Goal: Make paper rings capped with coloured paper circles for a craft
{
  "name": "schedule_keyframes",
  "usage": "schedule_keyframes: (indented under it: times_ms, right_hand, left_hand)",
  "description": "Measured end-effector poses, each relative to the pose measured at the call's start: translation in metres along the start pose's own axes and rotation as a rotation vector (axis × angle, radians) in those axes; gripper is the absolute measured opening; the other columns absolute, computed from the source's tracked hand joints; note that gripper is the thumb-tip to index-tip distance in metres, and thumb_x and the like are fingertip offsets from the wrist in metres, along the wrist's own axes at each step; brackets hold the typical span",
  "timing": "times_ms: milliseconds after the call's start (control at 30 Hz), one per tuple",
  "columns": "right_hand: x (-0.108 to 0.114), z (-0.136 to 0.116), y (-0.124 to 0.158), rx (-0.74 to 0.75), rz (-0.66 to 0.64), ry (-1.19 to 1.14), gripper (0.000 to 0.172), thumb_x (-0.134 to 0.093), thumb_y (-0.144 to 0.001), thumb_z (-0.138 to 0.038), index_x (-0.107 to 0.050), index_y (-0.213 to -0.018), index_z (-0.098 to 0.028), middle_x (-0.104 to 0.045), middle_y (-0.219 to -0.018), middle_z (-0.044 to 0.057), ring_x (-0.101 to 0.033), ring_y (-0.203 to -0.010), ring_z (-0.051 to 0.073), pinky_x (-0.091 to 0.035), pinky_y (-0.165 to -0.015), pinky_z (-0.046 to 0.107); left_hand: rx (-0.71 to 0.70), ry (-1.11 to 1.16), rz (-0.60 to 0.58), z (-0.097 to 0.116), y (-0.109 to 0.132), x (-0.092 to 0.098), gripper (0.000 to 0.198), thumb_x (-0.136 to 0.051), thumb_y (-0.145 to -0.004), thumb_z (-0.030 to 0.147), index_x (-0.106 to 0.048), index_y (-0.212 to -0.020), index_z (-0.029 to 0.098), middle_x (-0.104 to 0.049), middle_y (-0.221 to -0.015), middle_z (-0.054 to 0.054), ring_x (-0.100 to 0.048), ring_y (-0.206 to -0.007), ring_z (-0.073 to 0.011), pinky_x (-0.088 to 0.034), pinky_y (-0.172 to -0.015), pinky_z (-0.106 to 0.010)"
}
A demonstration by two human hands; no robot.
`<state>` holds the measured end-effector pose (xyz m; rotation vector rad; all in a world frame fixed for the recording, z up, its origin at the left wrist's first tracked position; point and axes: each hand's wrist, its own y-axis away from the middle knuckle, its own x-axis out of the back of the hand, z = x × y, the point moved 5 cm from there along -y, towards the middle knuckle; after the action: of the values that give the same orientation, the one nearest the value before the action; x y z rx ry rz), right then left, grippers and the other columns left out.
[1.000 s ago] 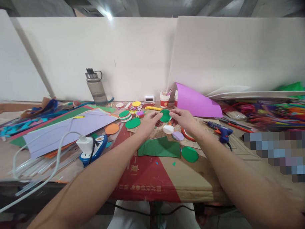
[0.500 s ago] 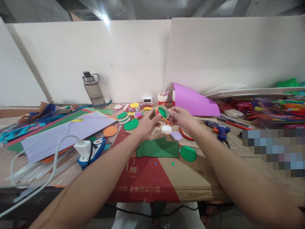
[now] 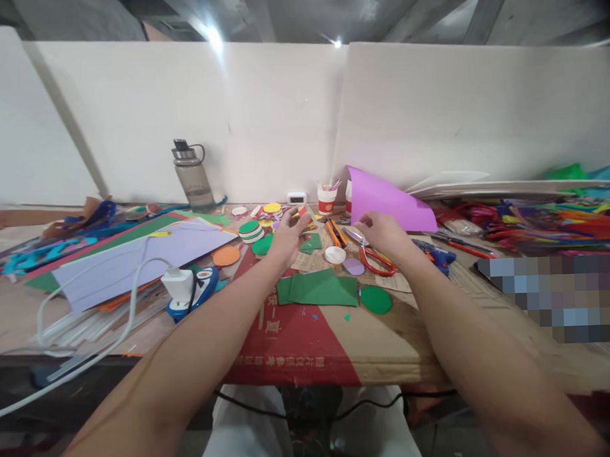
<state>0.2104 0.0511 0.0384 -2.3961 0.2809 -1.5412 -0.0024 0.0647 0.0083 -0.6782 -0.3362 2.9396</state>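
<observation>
My left hand (image 3: 289, 234) is raised over the middle of the table, its fingers curled around a small round paper piece with a red side (image 3: 303, 210). Fingers and thumb cover most of that piece. My right hand (image 3: 382, 229) is lowered at the scissors with red handles (image 3: 380, 262), fingers bent together above the shiny blades. Whether it grips them is hidden. Left of the scissors lies an orange utility knife (image 3: 336, 233). A white disc (image 3: 334, 255) and a lilac disc (image 3: 354, 266) are close by. Green paper (image 3: 317, 288) and a green disc (image 3: 376, 299) lie nearer me.
A water bottle (image 3: 192, 179) stands at the back left. Paper sheets (image 3: 136, 261) and a blue power strip (image 3: 190, 299) with a white cable are on the left. Behind my right hand are a paper cup (image 3: 327, 200) and curled purple paper (image 3: 389, 202). A glue gun (image 3: 439, 256) lies right.
My hands have moved apart. The right one has let go of the small round piece and gone down to the scissors; the left one keeps the piece, slightly farther left.
</observation>
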Motion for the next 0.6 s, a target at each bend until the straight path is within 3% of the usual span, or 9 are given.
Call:
schedule_keyframes:
  times_ms: [133, 267, 367, 467, 533, 600]
  right_hand:
    - [-0.004, 0.019, 0.002, -0.103, -0.165, 0.284, 0.035, -0.051, -0.09, -0.033, -0.068, -0.109, -0.009, -0.07, -0.107, 0.02, -0.064, -0.1, 0.028, -0.043, -0.077, 0.032]
    - [-0.005, 0.03, 0.007, -0.165, -0.237, 0.345, 0.031, -0.057, -0.085, -0.028, -0.07, -0.105, -0.008, -0.069, -0.109, 0.023, -0.064, -0.103, 0.031, -0.044, -0.078, 0.033]
    - [-0.012, 0.031, 0.009, -0.179, -0.237, 0.325, 0.029, -0.06, -0.083, -0.025, -0.071, -0.102, -0.007, -0.07, -0.106, 0.023, -0.065, -0.101, 0.03, -0.043, -0.079, 0.033]
    - [-0.024, 0.027, 0.007, -0.181, -0.194, 0.261, 0.035, -0.053, -0.09, -0.037, -0.072, -0.1, -0.009, -0.072, -0.103, 0.021, -0.067, -0.093, 0.026, -0.043, -0.075, 0.03]
    - [-0.032, 0.025, 0.007, -0.181, -0.167, 0.205, 0.044, -0.046, -0.093, -0.046, -0.074, -0.095, -0.012, -0.073, -0.095, 0.018, -0.068, -0.084, 0.023, -0.043, -0.07, 0.028]
    - [-0.04, 0.024, 0.007, -0.179, -0.139, 0.159, 0.042, -0.047, -0.092, -0.047, -0.075, -0.094, -0.015, -0.074, -0.092, 0.014, -0.068, -0.081, 0.021, -0.042, -0.069, 0.026]
  left_hand:
    - [0.022, 0.029, 0.004, -0.004, -0.002, 0.003, 0.058, -0.081, -0.062, 0.053, -0.056, -0.105, 0.024, -0.059, -0.086, 0.002, -0.065, -0.067, -0.012, -0.036, -0.046, -0.019]
    - [0.041, 0.073, 0.043, -0.007, -0.003, 0.006, 0.047, -0.078, -0.067, 0.053, -0.057, -0.096, 0.022, -0.059, -0.079, 0.003, -0.063, -0.061, -0.01, -0.035, -0.044, -0.018]
    - [0.074, 0.09, 0.096, -0.01, -0.004, 0.008, 0.042, -0.071, -0.073, 0.056, -0.057, -0.091, 0.02, -0.06, -0.073, 0.003, -0.061, -0.058, -0.0098, -0.036, -0.044, -0.018]
    - [0.1, 0.107, 0.126, -0.011, -0.004, 0.01, 0.041, -0.069, -0.075, 0.057, -0.058, -0.086, 0.019, -0.06, -0.071, 0.002, -0.059, -0.057, -0.0099, -0.036, -0.045, -0.019]
    - [0.08, 0.107, 0.07, -0.011, -0.004, 0.008, 0.04, -0.073, -0.072, 0.053, -0.062, -0.089, 0.019, -0.06, -0.073, 0.001, -0.057, -0.058, -0.0091, -0.035, -0.045, -0.019]
    - [0.037, 0.05, 0.0, -0.01, -0.003, 0.006, 0.041, -0.079, -0.068, 0.045, -0.066, -0.099, 0.02, -0.063, -0.082, 0.0, -0.057, -0.064, -0.0089, -0.037, -0.048, -0.018]
